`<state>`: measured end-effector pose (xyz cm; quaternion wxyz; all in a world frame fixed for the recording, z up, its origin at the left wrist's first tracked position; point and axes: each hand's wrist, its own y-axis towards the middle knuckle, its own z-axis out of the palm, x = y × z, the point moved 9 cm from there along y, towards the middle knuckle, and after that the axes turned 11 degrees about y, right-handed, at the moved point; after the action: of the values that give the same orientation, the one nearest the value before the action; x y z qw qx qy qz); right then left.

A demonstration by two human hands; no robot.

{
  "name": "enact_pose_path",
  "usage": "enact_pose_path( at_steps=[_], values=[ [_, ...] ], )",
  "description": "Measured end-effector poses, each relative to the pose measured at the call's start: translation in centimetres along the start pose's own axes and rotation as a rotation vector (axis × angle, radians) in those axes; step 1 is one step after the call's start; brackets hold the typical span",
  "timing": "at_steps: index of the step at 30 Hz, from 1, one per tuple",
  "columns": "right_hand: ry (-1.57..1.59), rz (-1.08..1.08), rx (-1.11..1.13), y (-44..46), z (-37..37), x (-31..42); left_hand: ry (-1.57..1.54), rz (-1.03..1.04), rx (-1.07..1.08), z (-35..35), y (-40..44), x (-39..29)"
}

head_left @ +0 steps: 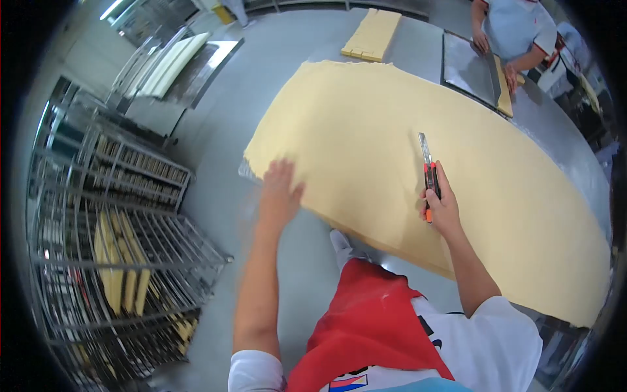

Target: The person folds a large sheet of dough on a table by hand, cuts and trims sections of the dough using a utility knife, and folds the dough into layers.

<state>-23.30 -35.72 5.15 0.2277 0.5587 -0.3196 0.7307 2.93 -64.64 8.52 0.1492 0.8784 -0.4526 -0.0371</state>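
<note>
A wide sheet of pale yellow dough (366,124) covers most of the table in front of me and hangs over the near edge. My right hand (441,204) is wrapped round a utility knife (428,173) with a red and black handle. Its blade is out and points away from me, above the dough. At the dough's left near edge is my left hand (279,193), slightly blurred, with its fingers stretched out and nothing held. Whether it touches the dough I cannot tell.
Metal racks (124,261) with trays stand at my left. A stack of dough strips (372,36) lies on the table's far side. At the far right, a co-worker's hands (509,75) are at a dark tray (473,68). Another table (202,72) stands back left.
</note>
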Motion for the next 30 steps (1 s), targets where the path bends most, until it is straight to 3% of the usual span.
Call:
enact_pose_path(
  at_steps=[3,5,12,20,21,25,29,30],
  values=[
    [-0.021,-0.033,-0.103,2.8,3.4,0.0,0.004,0.103,0.222,4.5,5.2,-2.0],
    [-0.068,-0.074,-0.119,4.6,6.0,1.1,0.02,0.162,0.244,4.7,6.4,-1.8],
    [-0.118,-0.033,-0.14,11.7,14.4,1.0,-0.088,0.328,0.185,7.9,18.5,-0.6],
    [-0.547,0.027,-0.365,16.2,22.3,2.6,-0.16,0.469,0.045,14.9,36.3,-1.2],
    [-0.676,-0.067,-0.388,17.7,23.2,2.7,-0.186,0.484,0.067,15.4,37.2,-0.6],
    [-0.833,0.018,-0.464,23.5,26.3,4.0,-0.231,0.525,0.12,16.2,36.8,3.1],
    [-0.935,0.036,-0.534,29.5,26.4,4.6,-0.561,0.418,0.113,17.2,31.5,11.2],
    [-0.972,0.008,-0.544,30.4,26.5,4.7,-0.723,0.354,0.193,17.6,29.7,12.9]
  ],
)
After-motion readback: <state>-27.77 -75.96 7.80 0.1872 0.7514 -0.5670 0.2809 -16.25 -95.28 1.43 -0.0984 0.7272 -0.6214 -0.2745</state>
